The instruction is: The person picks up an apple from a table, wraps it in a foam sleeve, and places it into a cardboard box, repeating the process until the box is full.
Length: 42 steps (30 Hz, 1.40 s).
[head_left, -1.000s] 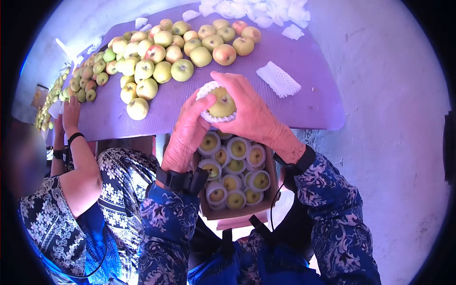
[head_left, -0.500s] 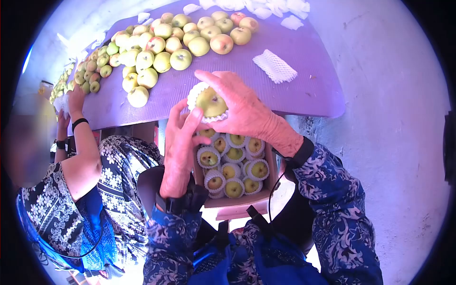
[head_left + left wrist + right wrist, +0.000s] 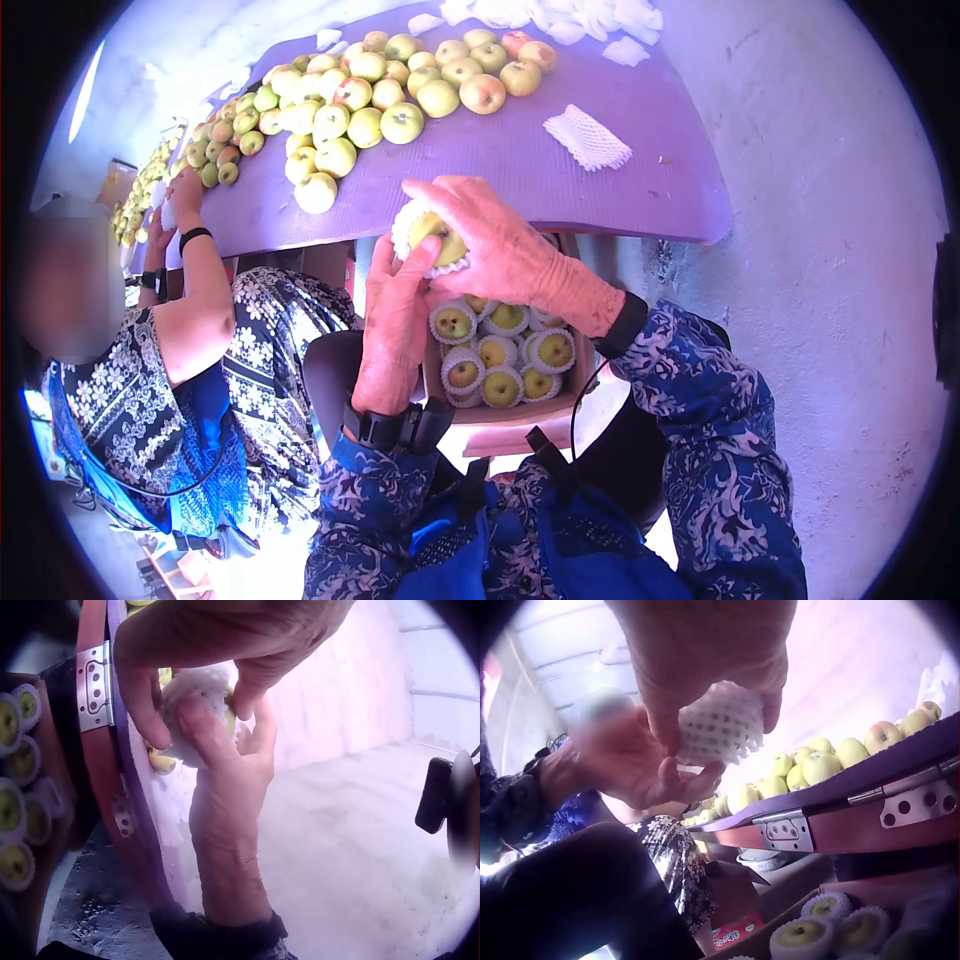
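Hands (image 3: pixel 500 248) together clasp a net-sleeved apple (image 3: pixel 450 245), partly hiding the carton (image 3: pixel 500 415) below, while loose apples (image 3: pixel 402 124) crowd the table (image 3: pixel 480 150).

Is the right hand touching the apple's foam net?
Touching: in the right wrist view, the right hand grips the foam net, its fingers against both sides.

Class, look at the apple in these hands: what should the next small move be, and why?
Probably lower the apple gently toward the box. It already sits in a foam net, and the boxed apples wear similar nets. The left hand and right hand both hold it, so it seems ready to go down.
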Each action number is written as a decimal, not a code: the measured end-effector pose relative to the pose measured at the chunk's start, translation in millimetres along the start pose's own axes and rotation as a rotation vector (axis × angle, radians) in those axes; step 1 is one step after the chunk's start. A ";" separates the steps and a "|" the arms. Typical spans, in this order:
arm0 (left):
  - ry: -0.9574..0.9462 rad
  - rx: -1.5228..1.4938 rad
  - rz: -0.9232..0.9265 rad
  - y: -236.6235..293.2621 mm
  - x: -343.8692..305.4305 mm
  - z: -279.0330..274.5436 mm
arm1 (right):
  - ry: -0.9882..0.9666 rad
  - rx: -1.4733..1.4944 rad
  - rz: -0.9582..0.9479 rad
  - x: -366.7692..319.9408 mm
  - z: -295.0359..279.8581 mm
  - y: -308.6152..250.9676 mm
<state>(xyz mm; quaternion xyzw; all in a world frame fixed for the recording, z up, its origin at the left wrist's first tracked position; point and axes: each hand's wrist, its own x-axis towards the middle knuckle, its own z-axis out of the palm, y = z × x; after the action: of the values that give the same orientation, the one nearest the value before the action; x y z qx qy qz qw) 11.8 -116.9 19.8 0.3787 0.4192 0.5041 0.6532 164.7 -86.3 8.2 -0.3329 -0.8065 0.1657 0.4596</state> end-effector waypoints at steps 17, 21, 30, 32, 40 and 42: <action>-0.066 -0.319 -0.102 -37.0 -32.7 -41.0 | -0.125 0.644 0.339 16.6 -65.0 10.8; 0.046 -0.288 -0.275 -82.5 -48.2 -63.8 | -0.345 0.609 0.410 8.1 -76.4 19.7; 0.232 0.012 -0.470 -142.1 -36.7 -60.0 | -0.909 0.152 0.630 -12.6 -83.8 33.4; 0.198 0.046 -0.458 -155.5 -27.0 -65.0 | -0.853 0.185 0.662 -15.3 -89.7 36.9; 0.219 0.096 -0.396 -151.7 34.1 -32.0 | -0.799 0.099 0.749 -16.7 -109.3 47.9; 0.197 0.100 -0.376 -150.7 46.9 -29.1 | -0.785 0.057 0.738 -19.4 -109.6 50.8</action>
<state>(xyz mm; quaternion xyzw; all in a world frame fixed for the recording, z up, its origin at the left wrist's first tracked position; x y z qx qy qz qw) 42.7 -99.8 -136.8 0.2747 0.5686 0.3864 0.6722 284.6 -67.2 24.1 -0.4946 -0.7424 0.4497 0.0439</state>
